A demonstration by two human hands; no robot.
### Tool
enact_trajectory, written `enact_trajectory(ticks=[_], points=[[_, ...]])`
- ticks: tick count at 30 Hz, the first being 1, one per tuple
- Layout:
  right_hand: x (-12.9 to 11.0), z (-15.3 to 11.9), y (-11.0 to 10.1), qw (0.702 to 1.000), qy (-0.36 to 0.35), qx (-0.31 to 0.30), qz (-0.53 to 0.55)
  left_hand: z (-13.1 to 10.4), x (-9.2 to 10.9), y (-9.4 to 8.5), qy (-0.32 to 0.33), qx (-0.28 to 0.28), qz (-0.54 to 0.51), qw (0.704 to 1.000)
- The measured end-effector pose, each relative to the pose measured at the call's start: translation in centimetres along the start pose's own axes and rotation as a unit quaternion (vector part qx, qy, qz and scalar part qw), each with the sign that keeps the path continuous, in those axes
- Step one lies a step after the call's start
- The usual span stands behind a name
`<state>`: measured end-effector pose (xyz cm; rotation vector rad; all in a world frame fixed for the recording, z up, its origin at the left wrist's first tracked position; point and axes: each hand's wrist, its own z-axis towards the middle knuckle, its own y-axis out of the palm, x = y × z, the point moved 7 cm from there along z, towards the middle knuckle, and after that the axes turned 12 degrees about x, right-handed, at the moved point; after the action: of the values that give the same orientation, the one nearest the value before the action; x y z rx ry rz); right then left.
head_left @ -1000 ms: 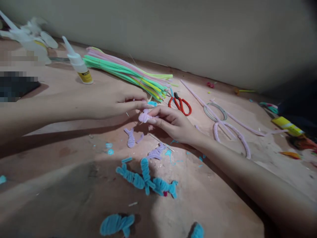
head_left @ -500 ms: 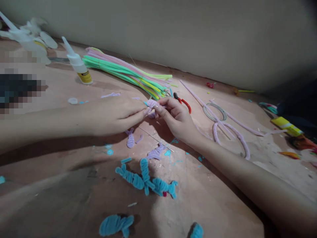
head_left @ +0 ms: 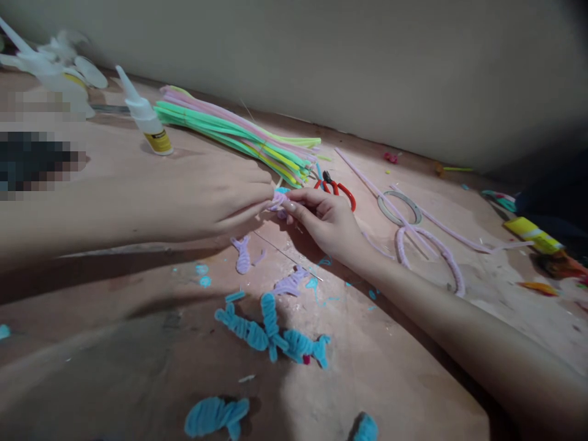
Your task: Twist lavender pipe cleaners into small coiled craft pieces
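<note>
Between the fingertips of both hands is a small coiled piece of lilac pipe cleaner [head_left: 278,199], partly hidden by the fingers. My left hand [head_left: 239,199] comes in from the left with its back up, fingers closed on the piece's left side. From the right, my right hand [head_left: 321,214] pinches it between thumb and forefinger. Just below lie two lilac fish-like pipe cleaner shapes, one upright [head_left: 242,254] and one slanted [head_left: 291,282]. A thin metal rod [head_left: 294,257] lies beside them. Nearer to me are blue twisted pipe cleaner shapes [head_left: 250,334].
A bundle of coloured pipe cleaners [head_left: 229,131] lies at the back, with a glue bottle [head_left: 149,125] standing left of it. Red-handled pliers [head_left: 342,190] rest behind my right hand. A grey ring [head_left: 399,208] and loose lilac pipe cleaners [head_left: 452,228] are to the right.
My left hand and forearm have shifted slightly up, and the left wrist has turned a little. My right fingers have moved slightly on the lilac piece; more of the pliers shows behind them.
</note>
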<state>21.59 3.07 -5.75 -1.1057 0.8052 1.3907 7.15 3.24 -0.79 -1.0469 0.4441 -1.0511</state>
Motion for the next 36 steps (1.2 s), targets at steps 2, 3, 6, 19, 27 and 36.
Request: enact_trajectory(ticks=[2, 3, 6, 19, 27, 36], points=[[-0.3, 0.0, 0.1, 0.999, -0.023, -0.009, -0.024, 0.2, 1.0, 0.0, 0.039, -0.031, 0.036, 0.998], [-0.5, 0.0, 0.1, 0.999, -0.033, -0.015, -0.033, 0.3, 1.3, -0.1, 0.046, -0.035, 0.041, 0.997], [-0.8, -0.1, 0.3, 0.997, -0.053, -0.032, -0.051, 0.6, 1.4, -0.6, 0.015, -0.018, -0.001, 1.0], [-0.6, -0.5, 1.0, 0.996, 0.002, -0.083, -0.012, 0.4, 0.0, 0.3, -0.02, -0.022, 0.026, 0.999], [-0.9, -0.7, 1.1, 0.993, -0.022, -0.076, -0.083, 0.4, 0.1, 0.8, 0.013, 0.016, 0.001, 1.0], [-1.1, -0.6, 1.3, 0.994, -0.03, -0.101, -0.025, -0.1, -0.2, 2.2, -0.145, -0.016, -0.222, 0.964]])
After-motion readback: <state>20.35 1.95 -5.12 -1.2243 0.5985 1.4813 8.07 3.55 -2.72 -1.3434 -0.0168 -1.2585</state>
